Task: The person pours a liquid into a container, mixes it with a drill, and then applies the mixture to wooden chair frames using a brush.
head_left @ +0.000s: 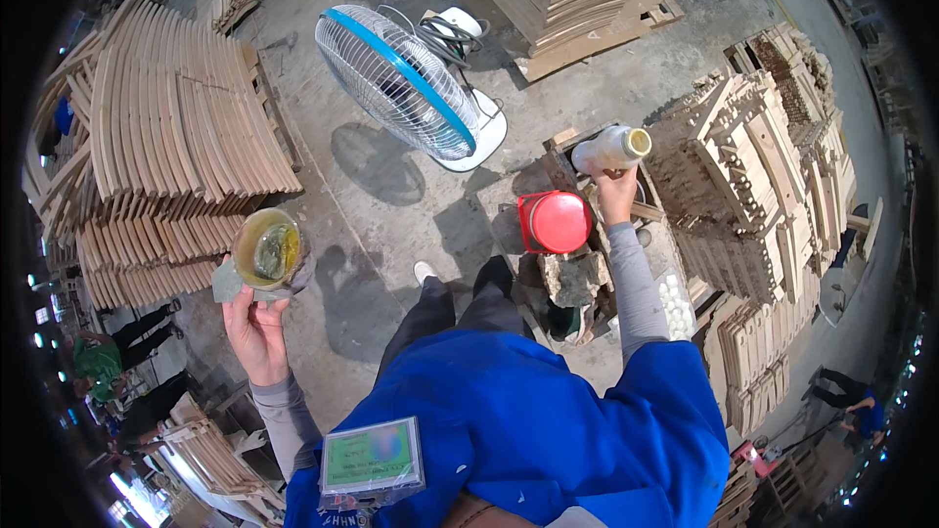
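My left hand [258, 334] is closed around a clear round cup [256, 231] with yellowish-green residue or liquid inside. A grey flat piece [226, 282] shows under the cup at my fingers; I cannot tell what it is. Out to the right, my right hand [616, 194] grips a white plastic bottle [599, 150] by its side. The bottle leans, and its round yellowish mouth or cap points to the right. Just below and left of that hand sits a container with a red round lid [561, 223].
A white fan with a blue rim [401, 88] stands on the concrete floor ahead. Curved wooden slats [181, 103] are stacked at left, more wooden parts [753, 176] at right. A rough block [575, 280] lies near the red lid. Other people [866, 411] are at the far edges.
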`<state>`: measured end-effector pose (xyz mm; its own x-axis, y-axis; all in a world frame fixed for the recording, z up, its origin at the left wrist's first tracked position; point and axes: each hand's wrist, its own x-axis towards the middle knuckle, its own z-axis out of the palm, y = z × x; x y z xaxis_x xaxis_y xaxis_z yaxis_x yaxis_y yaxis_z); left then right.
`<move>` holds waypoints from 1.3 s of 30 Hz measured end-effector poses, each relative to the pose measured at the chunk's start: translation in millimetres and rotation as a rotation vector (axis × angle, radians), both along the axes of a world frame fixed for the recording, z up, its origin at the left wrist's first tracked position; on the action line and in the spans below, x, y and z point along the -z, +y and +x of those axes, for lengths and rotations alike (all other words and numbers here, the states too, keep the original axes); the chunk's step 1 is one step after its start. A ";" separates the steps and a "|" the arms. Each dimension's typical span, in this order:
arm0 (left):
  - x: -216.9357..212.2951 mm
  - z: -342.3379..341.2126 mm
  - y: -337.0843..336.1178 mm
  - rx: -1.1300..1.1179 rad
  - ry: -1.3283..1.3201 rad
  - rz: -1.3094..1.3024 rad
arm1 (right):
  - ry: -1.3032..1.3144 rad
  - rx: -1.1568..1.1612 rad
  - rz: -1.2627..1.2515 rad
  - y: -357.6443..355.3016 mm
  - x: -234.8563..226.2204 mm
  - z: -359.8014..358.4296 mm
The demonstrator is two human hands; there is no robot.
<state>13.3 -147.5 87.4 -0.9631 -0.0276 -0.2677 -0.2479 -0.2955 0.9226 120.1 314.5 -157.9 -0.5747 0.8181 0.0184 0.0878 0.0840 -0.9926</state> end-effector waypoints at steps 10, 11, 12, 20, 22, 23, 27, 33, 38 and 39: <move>42.7 -58.4 -66.5 -0.024 -0.057 0.082 | -0.163 -0.102 -0.577 3.8 -34.0 43.0; 48.4 -68.9 -70.5 -0.013 -0.067 0.103 | -0.099 -0.169 -0.660 -5.3 -55.5 38.9; 52.6 -80.8 -75.6 -0.003 -0.074 0.123 | -0.030 -0.239 -0.743 -18.6 -77.7 30.2; 87.5 -213.8 -124.5 0.291 0.099 0.446 | 0.032 -0.997 -0.605 -204.7 -164.2 -146.1; 69.7 -262.5 -108.8 0.035 -0.142 0.239 | -0.102 -1.116 -0.597 -272.2 -168.2 -219.1; 65.1 -285.3 -104.8 0.070 -0.106 0.321 | -0.189 -1.138 -0.658 -311.0 -166.6 -251.0; 52.0 -372.6 -97.1 0.188 -0.040 0.446 | -0.170 -1.605 -0.402 -461.2 -120.1 -365.1; 53.2 -469.9 -72.5 0.303 -0.028 0.539 | -0.221 -1.708 -1.019 -564.8 -147.7 -449.1; 75.9 -550.1 -83.8 0.276 -0.102 0.561 | -0.108 -1.393 -1.191 -563.5 -135.8 -520.6; 83.3 -570.5 -86.6 0.248 -0.104 0.544 | -0.097 -1.370 -1.200 -560.3 -135.8 -542.7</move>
